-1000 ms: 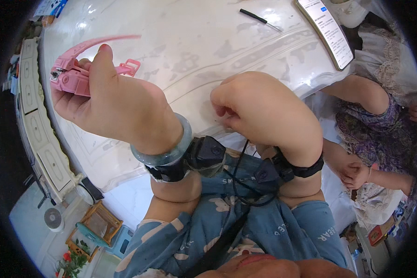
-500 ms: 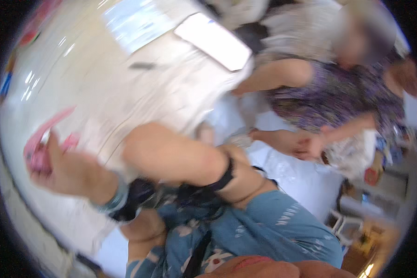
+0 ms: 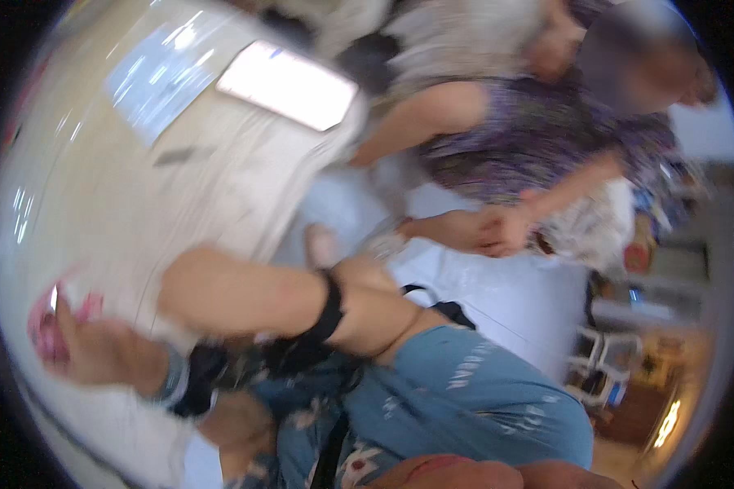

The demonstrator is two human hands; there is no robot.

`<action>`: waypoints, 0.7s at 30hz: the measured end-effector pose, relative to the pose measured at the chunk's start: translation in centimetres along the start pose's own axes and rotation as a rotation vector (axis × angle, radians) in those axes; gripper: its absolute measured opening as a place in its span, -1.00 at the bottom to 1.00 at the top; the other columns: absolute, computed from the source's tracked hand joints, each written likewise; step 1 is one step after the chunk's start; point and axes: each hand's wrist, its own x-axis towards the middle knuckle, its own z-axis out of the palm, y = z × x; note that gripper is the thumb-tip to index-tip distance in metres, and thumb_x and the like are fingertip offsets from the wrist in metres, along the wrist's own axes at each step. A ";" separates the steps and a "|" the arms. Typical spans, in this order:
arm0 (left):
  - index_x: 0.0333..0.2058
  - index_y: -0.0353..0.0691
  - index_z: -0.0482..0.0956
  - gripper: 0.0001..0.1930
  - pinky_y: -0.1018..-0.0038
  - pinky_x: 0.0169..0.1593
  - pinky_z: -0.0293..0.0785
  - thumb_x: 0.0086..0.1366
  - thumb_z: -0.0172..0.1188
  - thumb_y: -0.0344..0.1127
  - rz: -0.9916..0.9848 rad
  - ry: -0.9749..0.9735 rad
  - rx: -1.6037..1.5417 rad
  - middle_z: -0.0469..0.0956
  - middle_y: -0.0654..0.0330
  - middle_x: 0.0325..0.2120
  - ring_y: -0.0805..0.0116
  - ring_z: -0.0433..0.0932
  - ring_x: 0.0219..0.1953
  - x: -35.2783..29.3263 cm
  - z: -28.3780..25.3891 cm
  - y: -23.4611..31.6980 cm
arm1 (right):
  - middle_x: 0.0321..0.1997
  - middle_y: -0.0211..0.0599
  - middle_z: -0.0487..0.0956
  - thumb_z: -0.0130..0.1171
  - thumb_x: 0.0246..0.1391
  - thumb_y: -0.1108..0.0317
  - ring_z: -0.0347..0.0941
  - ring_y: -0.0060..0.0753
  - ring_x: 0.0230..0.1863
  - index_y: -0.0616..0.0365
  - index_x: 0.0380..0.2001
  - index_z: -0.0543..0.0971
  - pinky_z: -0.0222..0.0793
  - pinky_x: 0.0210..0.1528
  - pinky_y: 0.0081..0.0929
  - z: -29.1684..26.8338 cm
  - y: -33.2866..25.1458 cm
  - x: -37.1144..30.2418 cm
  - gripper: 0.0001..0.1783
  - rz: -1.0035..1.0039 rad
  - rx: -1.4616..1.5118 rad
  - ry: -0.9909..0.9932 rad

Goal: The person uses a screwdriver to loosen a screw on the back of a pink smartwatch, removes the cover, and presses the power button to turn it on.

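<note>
My left hand [image 3: 102,346] reaches out at the far left, low over the pale tabletop [image 3: 130,220]. Its fingers are closed round a pink, soft-looking thing [image 3: 49,330]. A whitish, shiny bit shows next to the thumb. Motion blur hides what kind of thing the pink one is. A green band and something black circle my wrist [image 3: 192,375]. Nowhere in the picture can I make out my right hand. A bare bent limb with a black band [image 3: 328,314] lies across the middle, next to my blue printed clothing [image 3: 473,407].
Farther up the table lie a glowing white flat panel [image 3: 289,85], a light blue sheet [image 3: 159,85] and a small grey strip [image 3: 181,155]. A person in a purple patterned top [image 3: 506,147] sits at the upper right, hands together [image 3: 506,232]. White chairs [image 3: 607,363] stand at the lower right.
The whole view has shifted, so the panel and sheet sit farther left. My left hand appears lower and further left, still round the pink thing. The long pink strand is now fainter.
</note>
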 end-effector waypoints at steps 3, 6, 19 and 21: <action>-0.30 -0.36 0.47 -0.73 0.60 -0.66 0.36 0.00 0.29 -0.67 0.015 0.100 0.058 0.50 0.19 -0.47 0.48 0.37 -0.67 -3.9 6.4 1.0 | -0.60 -0.11 0.55 0.26 -0.31 0.34 0.55 -0.02 -0.43 0.10 -0.66 0.57 0.43 -0.38 -0.16 -0.9 3.5 -1.6 -0.90 0.175 -0.058 -0.123; -0.18 -0.34 0.40 -0.62 0.59 -0.46 0.43 -0.01 0.25 -0.70 -0.017 0.113 -0.086 0.46 0.20 -0.35 0.43 0.46 -0.40 -4.2 7.1 3.1 | -0.52 -0.13 0.54 0.22 -0.19 0.36 0.49 0.04 -0.40 0.09 -0.57 0.53 0.39 -0.35 -0.13 -2.0 3.8 -1.8 -0.91 0.213 0.064 -0.053; -0.24 -0.35 0.42 -0.66 0.58 -0.33 0.45 -0.01 0.20 -0.75 0.001 0.143 -0.159 0.46 0.19 -0.36 0.40 0.47 -0.35 -4.8 6.2 3.8 | -0.46 -0.23 0.52 0.29 -0.23 0.46 0.47 -0.11 -0.45 0.19 -0.52 0.57 0.39 -0.40 -0.30 -3.1 3.8 -1.9 -0.88 0.096 0.065 -0.154; -0.24 -0.35 0.42 -0.66 0.59 -0.36 0.45 -0.01 0.20 -0.74 0.011 0.136 -0.161 0.45 0.19 -0.36 0.41 0.46 -0.36 -5.0 6.4 3.7 | -0.47 -0.25 0.52 0.28 -0.23 0.45 0.47 -0.09 -0.41 0.18 -0.53 0.57 0.39 -0.37 -0.28 -3.1 3.6 -1.9 -0.89 0.139 0.004 -0.168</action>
